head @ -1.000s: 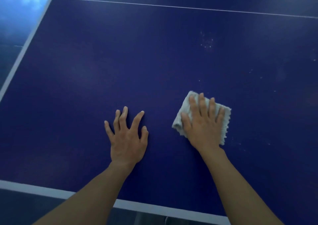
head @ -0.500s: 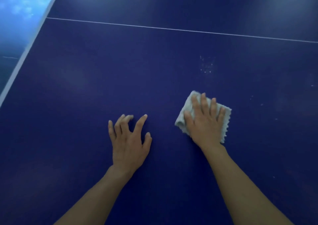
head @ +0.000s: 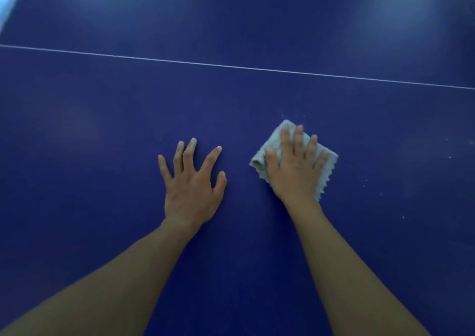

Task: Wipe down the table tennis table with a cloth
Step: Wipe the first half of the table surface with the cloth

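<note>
table tennis table [head: 102, 130], dark blue top, fills the view. the cloth [head: 327, 172] lies flat on it, right of centre, on the near side of the thin white line [head: 231, 66].

change over the last second: the white border at the near edge has dropped out of view and the thin line sits lower in the picture, so we have leaned further in. the cloth has travelled away from us. a cluster of pale specks [head: 293, 116] that lay well beyond it is now just past its far corner, and part of that cluster may already be under the fabric. we read this as a forward stroke reaching the dirt patch. more scattered specks [head: 403, 217] lie to the right, so that strip looks unwiped and the task is not near done.

right hand [head: 295, 173]: palm down on the cloth, fingers straight and slightly fanned, pressing it onto the table rather than gripping it. the thumb lies along the bunched left edge. the zigzag hem shows past the little-finger side.

left hand [head: 191, 191]: empty, palm down, fingers spread wide on bare table just left of the cloth and apart from it. half a second ago these fingers were curled. now they are extended again, which suggests it walks forward as a brace.

both forearms are bare and reach out nearly parallel from the bottom of the view.
</note>
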